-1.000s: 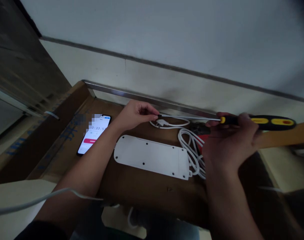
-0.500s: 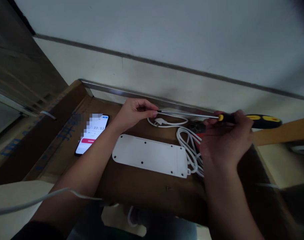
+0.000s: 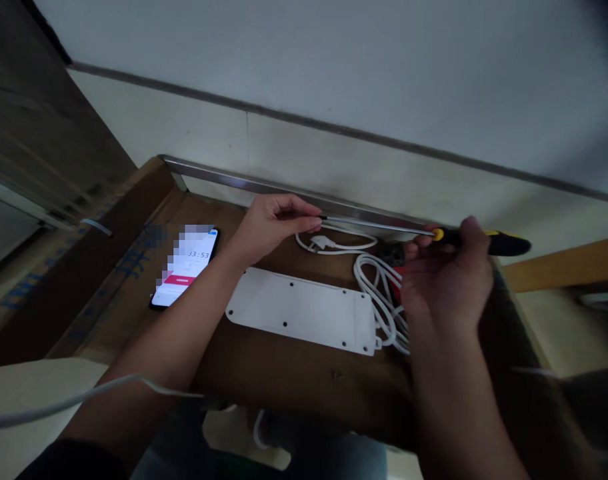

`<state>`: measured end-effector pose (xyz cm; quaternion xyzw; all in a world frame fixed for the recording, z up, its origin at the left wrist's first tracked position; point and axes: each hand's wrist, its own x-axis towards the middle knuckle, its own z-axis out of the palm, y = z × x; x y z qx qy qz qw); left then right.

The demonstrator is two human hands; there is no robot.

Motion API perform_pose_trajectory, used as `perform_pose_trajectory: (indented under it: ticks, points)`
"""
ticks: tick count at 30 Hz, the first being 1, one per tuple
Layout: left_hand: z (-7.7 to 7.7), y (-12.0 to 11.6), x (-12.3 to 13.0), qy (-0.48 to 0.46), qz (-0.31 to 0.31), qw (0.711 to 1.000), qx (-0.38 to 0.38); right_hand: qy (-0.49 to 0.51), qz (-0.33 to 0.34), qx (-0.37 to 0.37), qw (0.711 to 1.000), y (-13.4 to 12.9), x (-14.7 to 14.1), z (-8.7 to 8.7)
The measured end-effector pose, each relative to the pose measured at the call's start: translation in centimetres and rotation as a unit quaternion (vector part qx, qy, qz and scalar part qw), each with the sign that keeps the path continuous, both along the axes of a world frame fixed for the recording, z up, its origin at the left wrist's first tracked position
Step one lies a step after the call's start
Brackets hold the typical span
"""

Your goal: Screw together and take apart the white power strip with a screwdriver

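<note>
A long screwdriver (image 3: pixel 379 226) with a black and yellow handle is held level above the back of the cardboard. My right hand (image 3: pixel 447 280) is closed around its handle, palm up. At the dark tip, the thumb and fingertips of my left hand (image 3: pixel 279 223) are pinched together; whether a small screw is between them is hidden. Below both hands a white power strip (image 3: pixel 304 310) lies with its underside up, dark screw holes showing. Its white cable (image 3: pixel 379 287) is coiled at the right end, and a plug (image 3: pixel 322 244) rests behind the strip.
A phone (image 3: pixel 189 267) with a lit timer screen lies left of my left forearm. Tiny screw-like pieces (image 3: pixel 337 375) sit on the cardboard (image 3: pixel 294 373) in front. Raised cardboard sides stand left and right, and a metal rail (image 3: pixel 224 177) runs along the wall.
My right hand has shifted slightly left and the screwdriver handle has turned in it. My left hand has moved a little to the right with the tip. The power strip stays put.
</note>
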<state>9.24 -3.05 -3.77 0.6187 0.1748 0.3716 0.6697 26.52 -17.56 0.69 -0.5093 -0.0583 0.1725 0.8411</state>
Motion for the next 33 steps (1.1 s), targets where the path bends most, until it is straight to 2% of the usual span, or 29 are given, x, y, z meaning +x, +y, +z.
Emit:
perform_pose_trajectory:
  ticks: [5,11,16,20,25,29,33]
  points:
    - [0.7,-0.8,0.2,0.014,0.025,0.998,0.064,-0.002,-0.021,-0.022,1.000,0.1,0.0,0.3]
    - [0.6,-1.0,0.2,0.048,-0.077,0.995,0.033,-0.029,-0.036,-0.029,0.998,-0.5,0.8,1.1]
    - [0.5,-1.2,0.1,0.112,-0.139,0.981,0.079,-0.062,-0.072,-0.029,0.995,-1.3,2.1,1.6]
    - [1.0,-1.9,0.1,0.188,-0.138,0.961,0.148,-0.106,-0.078,-0.037,0.991,-1.2,2.3,1.2]
    - [1.3,-2.8,0.3,0.218,-0.159,0.935,0.232,-0.191,-0.112,-0.043,0.974,-1.1,2.1,0.4]
    - [1.2,-3.0,0.4,0.220,-0.177,0.927,0.245,-0.241,-0.115,-0.051,0.962,-1.3,1.8,0.3]
    - [1.1,-2.9,0.4,0.232,-0.178,0.924,0.245,-0.249,-0.108,-0.059,0.961,-1.3,1.6,0.5]
